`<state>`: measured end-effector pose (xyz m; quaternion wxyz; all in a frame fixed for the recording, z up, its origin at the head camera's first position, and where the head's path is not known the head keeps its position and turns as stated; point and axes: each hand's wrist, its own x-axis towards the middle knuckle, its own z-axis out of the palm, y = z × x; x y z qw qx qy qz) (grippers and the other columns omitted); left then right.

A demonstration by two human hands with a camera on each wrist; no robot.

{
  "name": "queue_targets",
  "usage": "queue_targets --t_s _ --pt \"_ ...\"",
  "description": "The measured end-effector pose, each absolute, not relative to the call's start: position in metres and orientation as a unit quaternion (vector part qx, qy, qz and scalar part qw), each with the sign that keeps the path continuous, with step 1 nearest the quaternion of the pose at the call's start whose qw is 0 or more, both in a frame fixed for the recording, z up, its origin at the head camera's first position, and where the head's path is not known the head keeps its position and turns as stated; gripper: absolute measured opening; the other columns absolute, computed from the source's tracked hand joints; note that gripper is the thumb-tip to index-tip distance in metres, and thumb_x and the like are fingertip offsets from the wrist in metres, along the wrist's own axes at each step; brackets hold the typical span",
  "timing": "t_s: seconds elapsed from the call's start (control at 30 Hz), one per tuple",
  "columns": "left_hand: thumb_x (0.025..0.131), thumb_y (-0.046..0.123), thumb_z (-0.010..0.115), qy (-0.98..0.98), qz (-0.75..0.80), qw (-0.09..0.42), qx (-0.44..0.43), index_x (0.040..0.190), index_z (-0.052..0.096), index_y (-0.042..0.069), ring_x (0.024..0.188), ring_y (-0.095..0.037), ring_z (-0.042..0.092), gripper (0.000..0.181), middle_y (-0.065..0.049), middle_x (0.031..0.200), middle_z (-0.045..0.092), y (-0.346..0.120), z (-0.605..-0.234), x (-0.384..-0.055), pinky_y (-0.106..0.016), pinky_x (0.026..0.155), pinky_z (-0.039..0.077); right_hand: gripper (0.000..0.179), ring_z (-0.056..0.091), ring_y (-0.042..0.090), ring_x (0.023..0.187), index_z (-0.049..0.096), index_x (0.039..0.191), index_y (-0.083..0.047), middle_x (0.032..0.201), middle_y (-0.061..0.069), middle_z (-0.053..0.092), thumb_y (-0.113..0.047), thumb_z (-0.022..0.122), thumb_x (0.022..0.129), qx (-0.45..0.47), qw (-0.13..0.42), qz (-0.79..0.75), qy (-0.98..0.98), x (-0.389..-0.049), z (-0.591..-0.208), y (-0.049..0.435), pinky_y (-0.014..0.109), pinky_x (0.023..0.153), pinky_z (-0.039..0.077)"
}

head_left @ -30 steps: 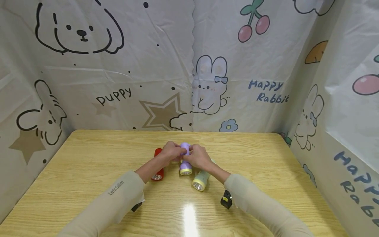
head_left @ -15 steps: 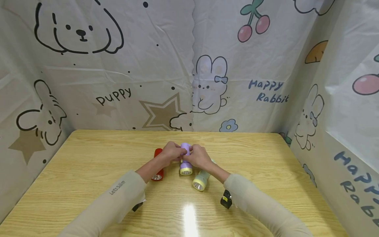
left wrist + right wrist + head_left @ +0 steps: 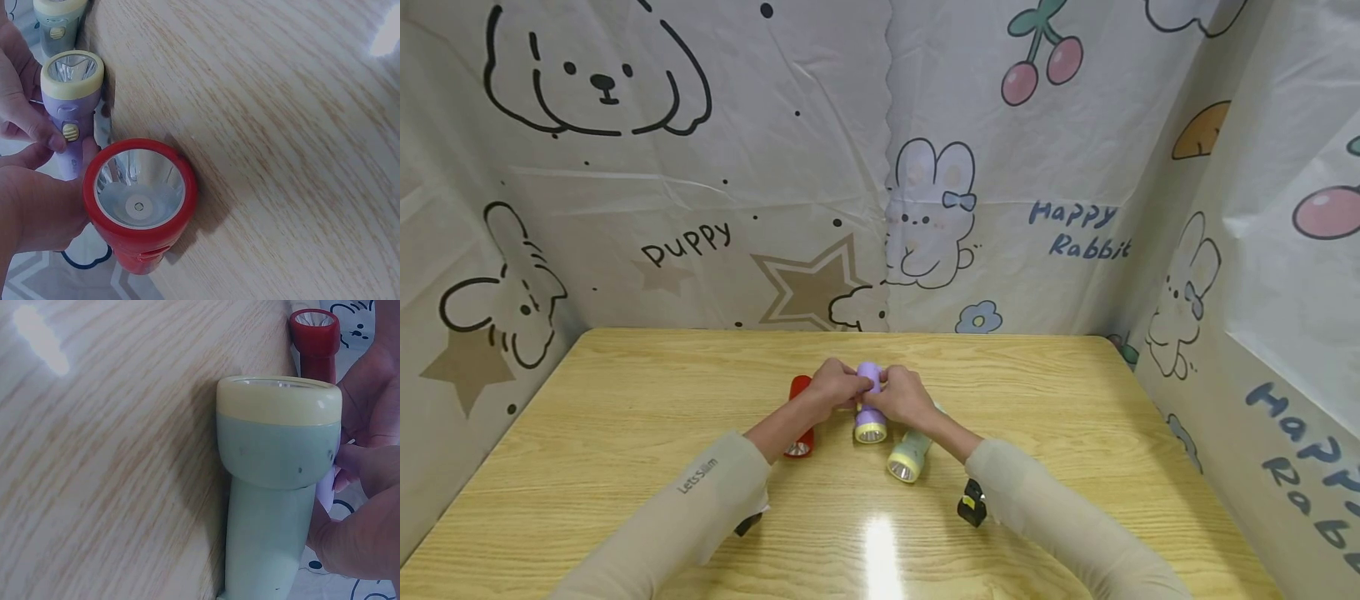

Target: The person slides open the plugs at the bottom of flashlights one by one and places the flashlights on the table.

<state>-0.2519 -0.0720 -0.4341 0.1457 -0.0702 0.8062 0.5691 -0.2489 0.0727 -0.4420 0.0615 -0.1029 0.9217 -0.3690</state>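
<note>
A purple flashlight [image 3: 871, 422] with a pale yellow head ring lies mid-table, its lens towards me. My left hand [image 3: 833, 384] grips its body from the left, and my right hand [image 3: 901, 395] holds it from the right. In the left wrist view the right thumb [image 3: 51, 135] lies beside the yellow slide switch [image 3: 70, 132]. A red flashlight [image 3: 802, 440] lies left of the purple one, partly behind my left forearm. Right of it, a mint green flashlight [image 3: 912, 454] with a yellow ring lies at an angle, its rear hidden by my right wrist.
The wooden table [image 3: 647, 392] ends at a printed cloth wall [image 3: 820, 192] at the back and cloth on both sides. A black wrist mount [image 3: 972, 503] shows below the right sleeve, another dark piece [image 3: 748, 523] below the left.
</note>
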Motion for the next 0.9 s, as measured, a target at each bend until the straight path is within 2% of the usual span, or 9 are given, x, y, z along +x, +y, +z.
queue_targets --t_s 0.3,0.57,0.77,0.9 --pt "0.088 0.005 0.066 0.807 0.568 0.148 -0.065 0.079 0.065 -0.003 0.070 -0.015 0.059 0.012 -0.010 0.085 0.062 -0.0727 -0.4343 -0.2518 -0.032 0.074 0.058 0.027 0.049 0.010 0.053 0.060 0.076 -0.004 0.063 0.001 0.056 -0.023 0.077 0.086 -0.096 0.071 -0.369 0.922 -0.2515 -0.4443 0.0726 0.020 0.044 0.034" --pt "0.091 0.007 0.067 0.814 0.558 0.149 -0.066 0.083 0.066 -0.005 0.070 -0.014 0.058 0.014 -0.009 0.084 0.062 -0.0721 -0.4352 -0.2529 -0.032 0.073 0.057 0.035 0.043 0.008 0.051 0.051 0.068 -0.009 0.057 -0.002 0.049 -0.024 0.077 0.086 -0.091 0.076 -0.370 0.921 -0.2524 -0.4444 0.0736 0.020 0.044 0.030" --pt "0.091 0.006 0.067 0.815 0.557 0.150 -0.063 0.086 0.067 -0.006 0.069 -0.014 0.057 0.013 -0.009 0.083 0.061 -0.0720 -0.4359 -0.2529 -0.030 0.071 0.056 0.032 0.044 0.009 0.051 0.053 0.070 -0.008 0.059 0.000 0.052 -0.021 0.076 0.087 -0.085 0.085 -0.375 0.919 -0.2522 -0.4445 0.0730 0.020 0.044 0.032" --pt "0.092 0.005 0.066 0.813 0.560 0.151 -0.060 0.087 0.068 -0.007 0.071 -0.015 0.057 0.014 -0.009 0.082 0.060 -0.0716 -0.4367 -0.2529 -0.032 0.073 0.056 0.036 0.042 0.008 0.050 0.049 0.067 -0.010 0.057 -0.002 0.048 -0.021 0.076 0.088 -0.084 0.082 -0.373 0.920 -0.2522 -0.4451 0.0725 0.019 0.043 0.030"
